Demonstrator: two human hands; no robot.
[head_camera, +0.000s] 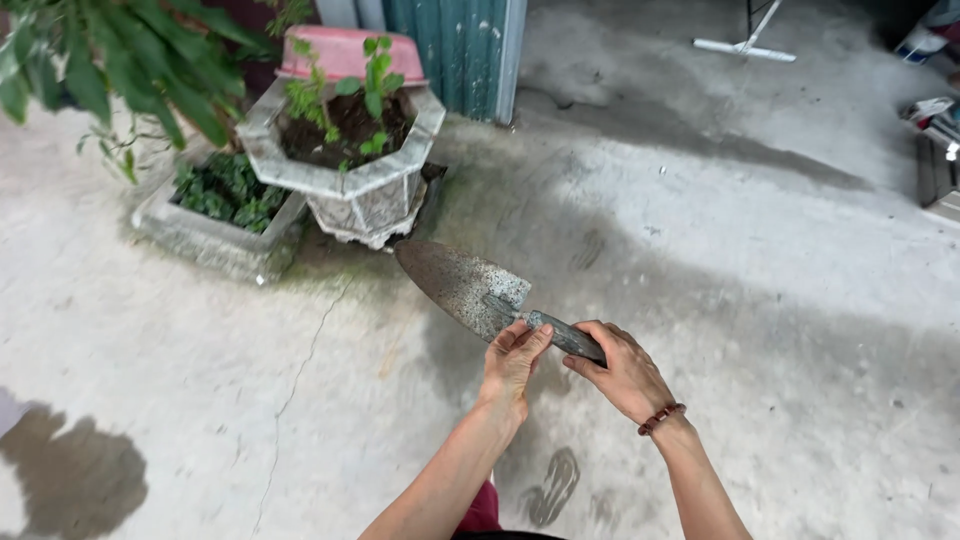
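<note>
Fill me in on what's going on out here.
A person stands on a concrete floor holding a garden trowel in both hands. The right hand grips the handle, and the left hand touches it near the blade. The blade points toward an octagonal stone planter with small green plants. A low rectangular planter sits beside it, and a pink basin behind.

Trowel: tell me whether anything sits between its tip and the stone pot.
Nothing visible does. The trowel, held by the left hand and right hand, points its tip at the stone pot, with only bare concrete floor showing between them.
</note>
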